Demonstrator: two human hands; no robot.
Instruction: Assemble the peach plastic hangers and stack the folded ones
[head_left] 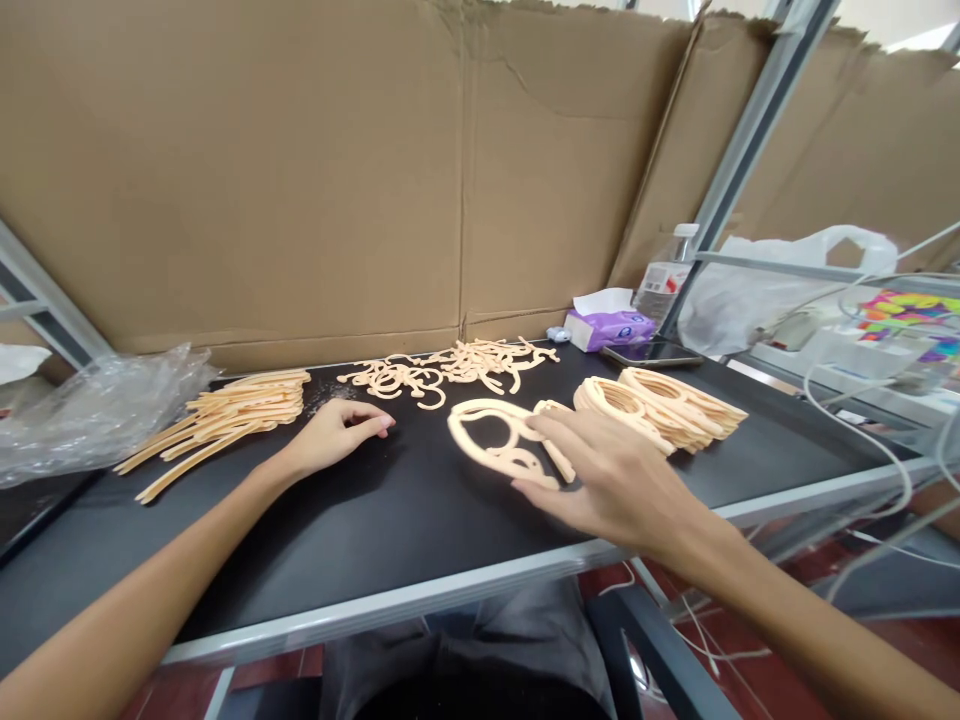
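Cardboard-lined work bay under pale daylight

Brown cardboard sheets (300, 170) stand taped and creased behind a black-topped workbench (420, 570) with a grey metal edge, braced by slanted grey metal uprights (750, 150). Bright light shows through a gap above the cardboard (885, 40) at the far right, white cables (862, 440) hang beside the bench, and red floor tiles (780, 590) show below.

Workshop; black workbench (390, 540), cardboard-lined wall (262, 170), piled moulded pieces (465, 365)
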